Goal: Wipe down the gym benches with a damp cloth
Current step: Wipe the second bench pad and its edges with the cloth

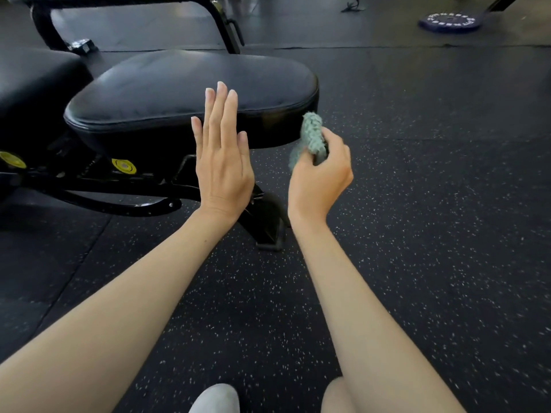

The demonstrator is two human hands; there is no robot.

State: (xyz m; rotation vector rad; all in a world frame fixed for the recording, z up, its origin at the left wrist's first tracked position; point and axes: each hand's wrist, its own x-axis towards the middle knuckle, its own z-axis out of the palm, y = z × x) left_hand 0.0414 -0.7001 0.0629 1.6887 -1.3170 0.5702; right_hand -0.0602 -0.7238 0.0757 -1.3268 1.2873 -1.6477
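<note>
A black padded bench seat [167, 90] stands ahead on a black metal frame [125, 201], with a second black pad [32, 81] to its left. My left hand [222, 156] is held up flat, fingers straight, in front of the seat's near right edge; whether it touches the pad I cannot tell. My right hand [320, 177] grips a bunched pale green cloth [310, 135] just off the seat's right corner, the cloth close to the pad's side.
Speckled black rubber flooring [432, 204] spreads to the right and front. A dark blue weight plate [450, 22] lies far right at the back. Another bench frame [226, 28] stands behind. The frame's foot [268, 231] juts toward me between my arms. My shoe [216, 399] shows at the bottom.
</note>
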